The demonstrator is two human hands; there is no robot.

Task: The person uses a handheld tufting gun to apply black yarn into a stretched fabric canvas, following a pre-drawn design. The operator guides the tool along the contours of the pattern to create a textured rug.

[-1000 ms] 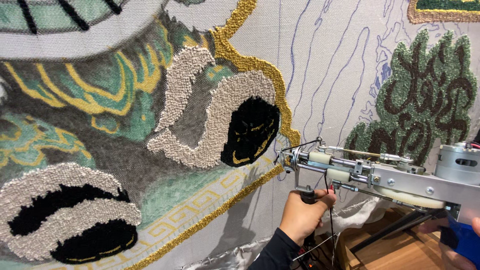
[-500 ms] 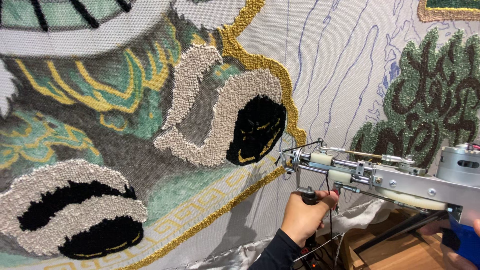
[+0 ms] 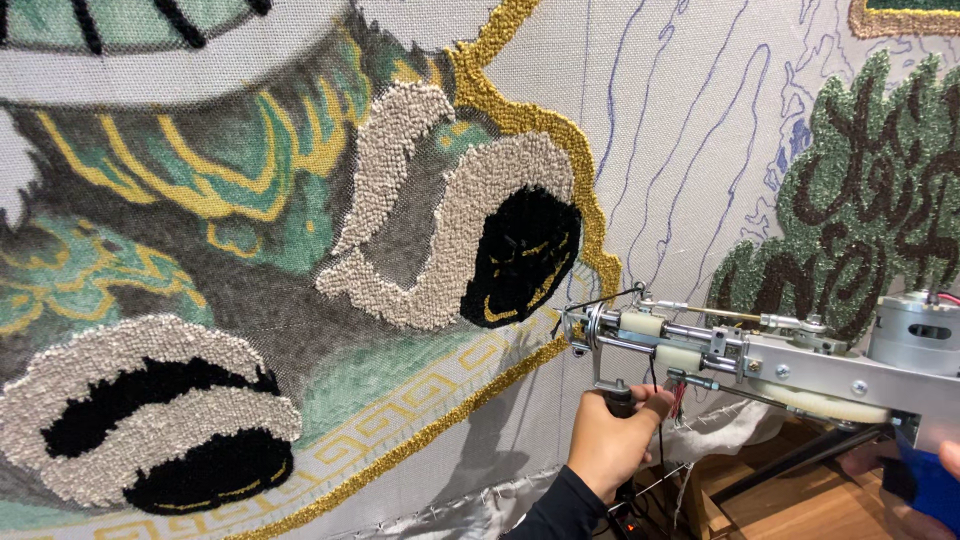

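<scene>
My left hand (image 3: 612, 440) clenches the front grip of the tufting gun (image 3: 760, 355) against the tufted rug cloth (image 3: 640, 130); my right hand (image 3: 915, 480) grasps its blue handle (image 3: 925, 478).

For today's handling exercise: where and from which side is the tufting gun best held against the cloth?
Grip the tufting gun at two points from below: the left hand wraps the front handle hanging under the barrel, and the right hand takes the blue rear grip. Its long horizontal body probably needs both.
</scene>
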